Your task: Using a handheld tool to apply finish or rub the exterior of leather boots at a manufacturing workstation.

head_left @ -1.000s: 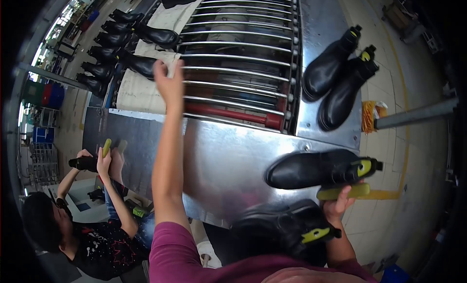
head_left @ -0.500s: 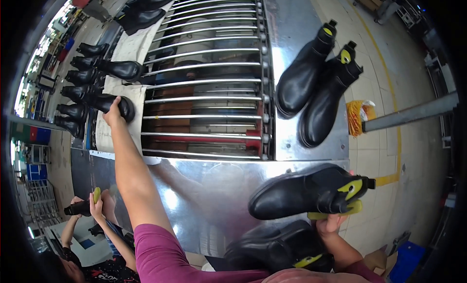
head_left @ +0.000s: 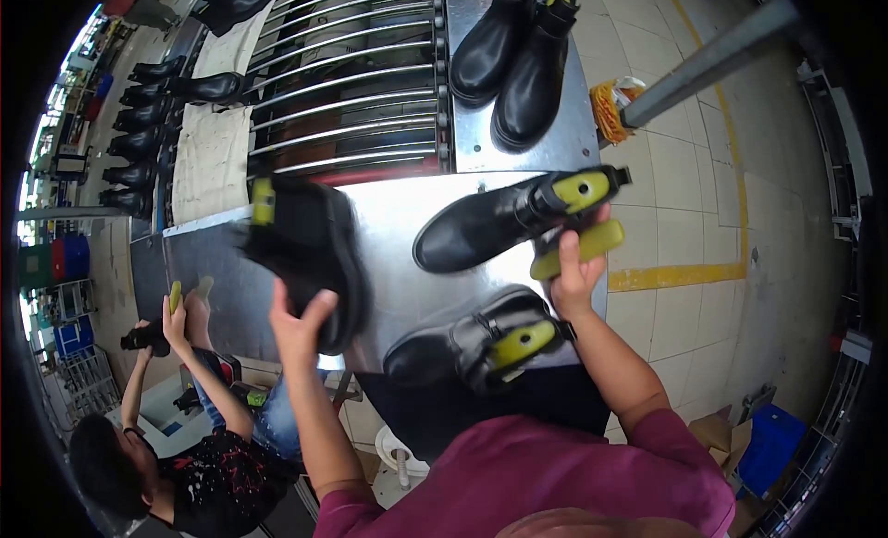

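Note:
In my left hand [head_left: 301, 327] is a black ankle boot [head_left: 310, 251] with a yellow-green tab, blurred by motion above the metal table. My thumb is at its sole; the other fingers are partly hidden. My right hand [head_left: 577, 284] grips an oblong yellow-green shoe brush [head_left: 592, 246], its dark underside partly showing. Just beyond that hand another black boot [head_left: 481, 225] lies on its side, toe to the left. Nearer me, a third black boot [head_left: 467, 348] lies at the table's front edge, beside my right wrist.
A roller conveyor [head_left: 351, 98] runs away from the metal table [head_left: 208, 251]. Two black boots [head_left: 532, 85] stand on the metal ledge to its right. More boots [head_left: 139, 145] line the left side, by a cream cloth [head_left: 208, 168]. At lower left a co-worker [head_left: 203, 455] handles a boot.
My left hand has lifted the boot off the cream cloth and brought it back toward me over the table. My right hand still holds the brush. The whole view has shifted.

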A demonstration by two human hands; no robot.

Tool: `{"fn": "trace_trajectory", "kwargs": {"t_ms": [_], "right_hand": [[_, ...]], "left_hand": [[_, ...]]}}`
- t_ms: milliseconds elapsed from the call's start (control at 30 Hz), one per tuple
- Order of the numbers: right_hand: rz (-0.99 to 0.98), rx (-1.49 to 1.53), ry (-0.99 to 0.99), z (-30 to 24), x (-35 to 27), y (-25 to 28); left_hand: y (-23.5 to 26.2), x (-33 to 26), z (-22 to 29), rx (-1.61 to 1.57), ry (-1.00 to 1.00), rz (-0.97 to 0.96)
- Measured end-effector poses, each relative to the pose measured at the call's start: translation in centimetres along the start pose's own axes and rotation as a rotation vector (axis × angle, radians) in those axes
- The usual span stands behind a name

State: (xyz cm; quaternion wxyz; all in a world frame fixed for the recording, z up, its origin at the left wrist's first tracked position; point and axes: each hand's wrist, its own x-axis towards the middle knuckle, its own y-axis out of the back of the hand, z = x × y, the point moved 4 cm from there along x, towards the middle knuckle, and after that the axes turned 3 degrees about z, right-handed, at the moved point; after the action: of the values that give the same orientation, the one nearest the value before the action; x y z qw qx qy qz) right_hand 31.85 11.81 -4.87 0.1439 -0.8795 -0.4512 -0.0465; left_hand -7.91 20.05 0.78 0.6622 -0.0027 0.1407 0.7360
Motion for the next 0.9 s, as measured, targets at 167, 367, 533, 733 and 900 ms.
{"fn": "trace_trajectory", "kwargs": {"t_ms": [167,367,533,733,900], "right_hand": [[-0.012,-0.075,0.064,-0.9,0.6,-0.8],[0.031,-0.086,0.112,-2.3,1.1,0.0],[0.032,-0.142,0.15,-3.0,1.1,-0.4],[0.011,-0.134,0.174,-3.0,0.9,0.4],[-0.006,-0.149,0.147,-2.2,0.6,0.8]], "left_hand": [[1.5,-2.2,-2.8,0.509,-0.254,-0.112],[-1.6,-7.6,0.8,0.648,-0.538,0.292],[-10.1,-14.8,5.2,0.326,-0.627,-0.321],[-14.0,-16.8,4.7,0.409,-0.575,-0.118],[-8.2,-22.4,-0.3,0.167,-0.536,-0.02]]}}
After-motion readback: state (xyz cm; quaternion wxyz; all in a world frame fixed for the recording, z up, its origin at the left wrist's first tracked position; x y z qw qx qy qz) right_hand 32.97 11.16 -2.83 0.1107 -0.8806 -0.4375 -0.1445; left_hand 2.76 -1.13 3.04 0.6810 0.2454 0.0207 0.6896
